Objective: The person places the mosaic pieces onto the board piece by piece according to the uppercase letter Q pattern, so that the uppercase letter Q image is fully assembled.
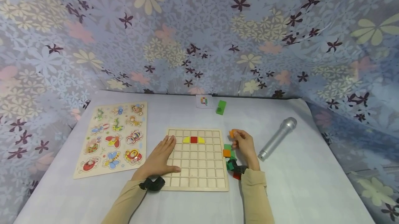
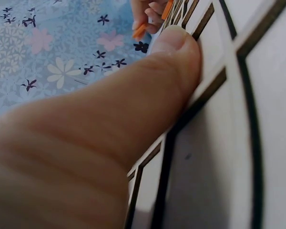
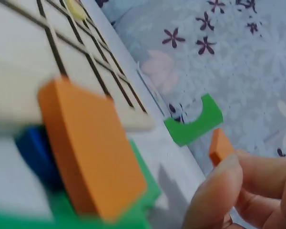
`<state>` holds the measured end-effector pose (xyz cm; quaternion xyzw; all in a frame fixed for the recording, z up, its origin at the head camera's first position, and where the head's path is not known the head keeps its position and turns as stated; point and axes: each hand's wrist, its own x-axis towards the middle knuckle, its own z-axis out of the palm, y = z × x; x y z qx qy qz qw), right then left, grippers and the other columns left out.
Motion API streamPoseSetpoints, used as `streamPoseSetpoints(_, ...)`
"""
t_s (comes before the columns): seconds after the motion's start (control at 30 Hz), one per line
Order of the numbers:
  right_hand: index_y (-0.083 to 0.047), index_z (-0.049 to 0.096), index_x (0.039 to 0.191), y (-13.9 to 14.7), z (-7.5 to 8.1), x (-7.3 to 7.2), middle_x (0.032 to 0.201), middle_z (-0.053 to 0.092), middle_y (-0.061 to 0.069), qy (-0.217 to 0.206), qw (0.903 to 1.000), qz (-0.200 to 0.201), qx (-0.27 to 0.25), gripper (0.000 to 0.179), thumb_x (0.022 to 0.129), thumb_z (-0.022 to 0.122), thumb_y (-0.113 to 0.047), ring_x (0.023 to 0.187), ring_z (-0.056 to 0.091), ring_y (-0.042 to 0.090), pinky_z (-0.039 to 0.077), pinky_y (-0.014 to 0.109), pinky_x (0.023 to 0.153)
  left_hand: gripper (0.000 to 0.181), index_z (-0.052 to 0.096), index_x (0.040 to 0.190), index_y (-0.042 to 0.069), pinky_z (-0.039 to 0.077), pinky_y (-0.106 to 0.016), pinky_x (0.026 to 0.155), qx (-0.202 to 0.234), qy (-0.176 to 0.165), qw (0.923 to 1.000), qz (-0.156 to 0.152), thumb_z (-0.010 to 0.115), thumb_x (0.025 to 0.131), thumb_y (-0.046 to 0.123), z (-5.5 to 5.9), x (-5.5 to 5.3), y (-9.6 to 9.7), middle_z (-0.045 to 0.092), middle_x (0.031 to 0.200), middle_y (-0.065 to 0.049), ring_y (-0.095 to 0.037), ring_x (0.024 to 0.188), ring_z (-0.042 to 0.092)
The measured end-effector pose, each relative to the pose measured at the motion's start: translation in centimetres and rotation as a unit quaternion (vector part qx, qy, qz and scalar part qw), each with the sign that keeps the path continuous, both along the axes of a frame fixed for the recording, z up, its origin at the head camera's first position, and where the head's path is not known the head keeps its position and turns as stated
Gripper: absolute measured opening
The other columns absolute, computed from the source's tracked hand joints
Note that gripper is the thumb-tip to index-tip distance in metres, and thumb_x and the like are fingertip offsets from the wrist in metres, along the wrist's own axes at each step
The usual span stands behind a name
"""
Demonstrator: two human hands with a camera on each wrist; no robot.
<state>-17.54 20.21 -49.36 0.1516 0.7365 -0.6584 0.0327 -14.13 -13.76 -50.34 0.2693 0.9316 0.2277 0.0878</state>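
Note:
A wooden grid board (image 1: 197, 173) lies on the table, with a red square block (image 1: 194, 140) between two yellow blocks (image 1: 186, 140) in an upper row. My left hand (image 1: 160, 156) rests flat on the board's left side, fingers straight and thumb (image 2: 167, 62) across the cells. Just off the board's right edge, my right hand (image 1: 244, 144) pinches a small orange block (image 3: 220, 147) between thumb and fingertips. Below that hand lies a pile with an orange square block (image 1: 227, 153) and green blocks (image 1: 228, 146); a blue block (image 3: 38, 155) shows in the right wrist view.
An insect picture puzzle (image 1: 115, 141) lies at the left. A silver microphone (image 1: 277, 139) is at the right. Behind the board are a pattern card (image 1: 204, 101) and a green block with a curved cut-out (image 1: 221, 107). Floral cloth (image 1: 199, 44) hangs at the back.

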Motion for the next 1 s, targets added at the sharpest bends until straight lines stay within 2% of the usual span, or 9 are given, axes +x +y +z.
streamPoseSetpoints(0.17, 0.000, 0.056, 0.124, -1.9, 0.5, -0.1, 0.089, 0.060, 0.001, -0.005, 0.9998, 0.018, -0.003, 0.029, 0.101, 0.050, -0.018, 0.058, 0.050, 0.006, 0.051, 0.017, 0.054, 0.111, 0.014, 0.153, -0.003, 0.009, -0.051, 0.123, 0.002, -0.001, 1.0000, 0.002, 0.073, 0.078, 0.053, -0.1, -0.1, 0.1, 0.009, 0.163, -0.017, -0.037, 0.151, 0.004)
streamPoseSetpoints(0.33, -0.001, 0.058, 0.118, -4.8, 0.9, 0.0, 0.081, 0.064, 0.003, 0.017, 0.9983, 0.053, -0.018, 0.025, 0.097, 0.057, -0.014, 0.051, 0.047, 0.007, 0.046, 0.018, 0.048, 0.110, 0.015, 0.153, -0.004, 0.011, -0.053, 0.122, 0.002, 0.003, 1.0000, -0.003, 0.073, 0.078, 0.053, 0.0, -0.1, 0.1, 0.010, 0.162, -0.020, -0.039, 0.151, 0.005)
streamPoseSetpoints(0.5, -0.001, 0.061, 0.112, -8.1, 0.8, 0.6, 0.084, 0.072, 0.013, 0.043, 0.9952, 0.088, -0.003, 0.021, 0.092, 0.063, -0.009, 0.047, 0.045, 0.008, 0.043, 0.018, 0.046, 0.111, 0.015, 0.152, -0.005, 0.012, -0.054, 0.122, 0.004, 0.001, 1.0000, -0.002, 0.073, 0.078, 0.053, 0.2, 0.0, 0.0, 0.011, 0.162, -0.021, -0.040, 0.150, 0.006)
streamPoseSetpoints(0.53, 0.000, 0.061, 0.110, -8.8, 1.3, 1.0, 0.085, 0.072, 0.018, 0.045, 0.9940, 0.099, 0.008, 0.021, 0.092, 0.064, -0.008, 0.045, 0.044, 0.008, 0.042, 0.018, 0.045, 0.111, 0.015, 0.152, -0.005, 0.012, -0.054, 0.122, 0.004, -0.003, 1.0000, -0.001, 0.073, 0.078, 0.053, 0.3, 0.0, 0.1, 0.011, 0.162, -0.020, -0.040, 0.150, 0.005)
streamPoseSetpoints(0.63, -0.001, 0.064, 0.102, -10.4, 1.0, 1.4, 0.084, 0.072, 0.020, 0.073, 0.9889, 0.117, 0.056, 0.017, 0.088, 0.069, -0.009, 0.046, 0.047, 0.008, 0.039, 0.019, 0.044, 0.111, 0.016, 0.152, -0.005, 0.012, -0.055, 0.122, 0.007, -0.007, 0.9999, 0.002, 0.073, 0.077, 0.053, 0.4, 0.0, 0.1, 0.011, 0.162, -0.020, -0.040, 0.150, 0.005)
streamPoseSetpoints(0.73, -0.004, 0.068, 0.093, -11.5, 0.7, 1.6, 0.086, 0.073, 0.016, 0.096, 0.9800, 0.127, 0.119, 0.015, 0.084, 0.075, -0.013, 0.057, 0.057, 0.008, 0.045, 0.022, 0.051, 0.110, 0.016, 0.152, -0.005, 0.011, -0.054, 0.122, 0.006, -0.010, 0.9999, 0.004, 0.074, 0.078, 0.053, 0.5, 0.0, 0.1, 0.011, 0.162, -0.020, -0.039, 0.151, 0.005)
streamPoseSetpoints(0.77, -0.007, 0.069, 0.089, -11.7, 0.0, 1.4, 0.085, 0.074, 0.012, 0.105, 0.9772, 0.123, 0.137, 0.013, 0.083, 0.077, -0.015, 0.063, 0.062, 0.011, 0.048, 0.023, 0.056, 0.110, 0.016, 0.152, -0.005, 0.011, -0.054, 0.122, 0.007, -0.009, 0.9999, 0.004, 0.073, 0.078, 0.053, 0.5, 0.0, 0.1, 0.011, 0.162, -0.020, -0.039, 0.151, 0.005)
streamPoseSetpoints(0.87, -0.011, 0.072, 0.083, -12.3, -0.2, 1.4, 0.085, 0.075, 0.007, 0.120, 0.9673, 0.122, 0.187, 0.013, 0.079, 0.080, -0.019, 0.075, 0.068, 0.015, 0.052, 0.027, 0.067, 0.110, 0.016, 0.152, -0.005, 0.011, -0.053, 0.123, 0.007, -0.008, 0.9999, 0.003, 0.073, 0.078, 0.053, 0.5, 0.0, 0.1, 0.011, 0.162, -0.020, -0.039, 0.151, 0.005)
streamPoseSetpoints(1.0, -0.016, 0.074, 0.084, -12.8, -0.3, 1.5, 0.082, 0.075, 0.000, 0.123, 0.9513, 0.125, 0.254, 0.012, 0.078, 0.081, -0.025, 0.074, 0.067, 0.013, 0.048, 0.025, 0.064, 0.110, 0.017, 0.152, -0.005, 0.013, -0.054, 0.122, 0.006, -0.004, 1.0000, 0.001, 0.073, 0.078, 0.053, 0.4, 0.0, 0.1, 0.012, 0.162, -0.020, -0.040, 0.150, 0.006)
